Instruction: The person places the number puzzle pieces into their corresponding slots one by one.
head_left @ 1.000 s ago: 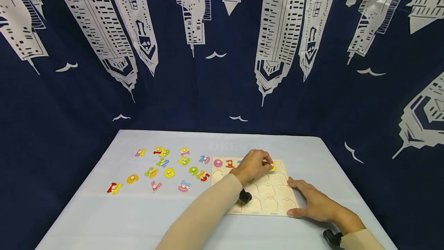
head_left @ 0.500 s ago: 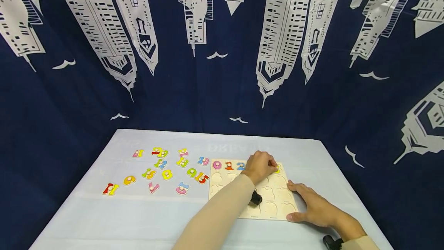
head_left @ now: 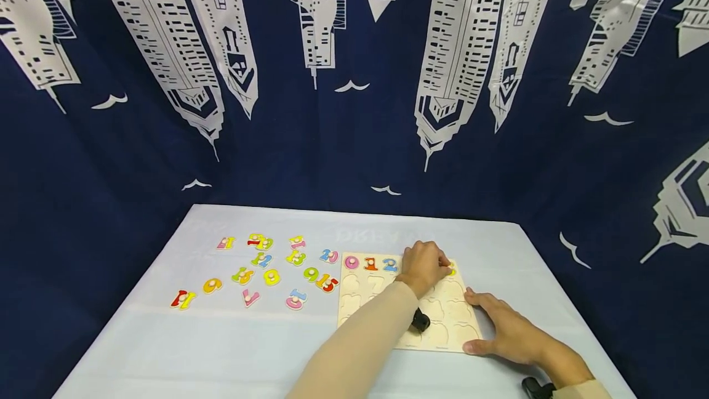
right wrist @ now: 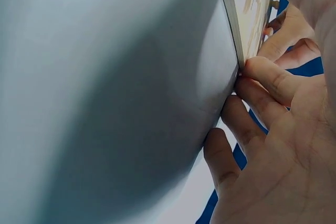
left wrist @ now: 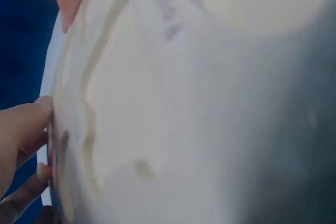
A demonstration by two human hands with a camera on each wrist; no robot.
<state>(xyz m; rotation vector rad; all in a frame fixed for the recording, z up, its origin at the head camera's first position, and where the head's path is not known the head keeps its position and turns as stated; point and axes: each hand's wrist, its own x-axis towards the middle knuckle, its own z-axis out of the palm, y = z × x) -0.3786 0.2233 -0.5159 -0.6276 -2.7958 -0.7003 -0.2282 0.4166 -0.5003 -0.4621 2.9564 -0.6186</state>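
Board [head_left: 450, 295]: flat on the white surface [head_left: 194, 350], pale wood with rows of shaped recesses.
Top row: the pink 0 [head_left: 351, 262], orange-red 1 [head_left: 371, 263] and blue 2 [head_left: 390, 265] sit in the board, in that order from its left end.
Left hand [head_left: 425, 266]: above the board's far right corner, fingers curled, pinching the yellow piece [head_left: 453, 272]; it covers part of the top row.
Right hand [head_left: 512, 331]: at the board's right edge, thumb spread well away from the fingers, fingertips touching that edge.
Nearest loose pieces: left of the board, the 20 [head_left: 329, 256], green 9 [head_left: 311, 274] and 15 [head_left: 327, 282].
Farther left of the board: the yellow 8 [head_left: 271, 277], pink 7 [head_left: 250, 297] and orange 6 [head_left: 212, 286], with more coloured numbers scattered around them.
Behind the board: a dark blue curtain [head_left: 343, 146], printed with white upside-down buildings and birds.
Wrists: a black camera [head_left: 421, 320] on the left one, above the board.
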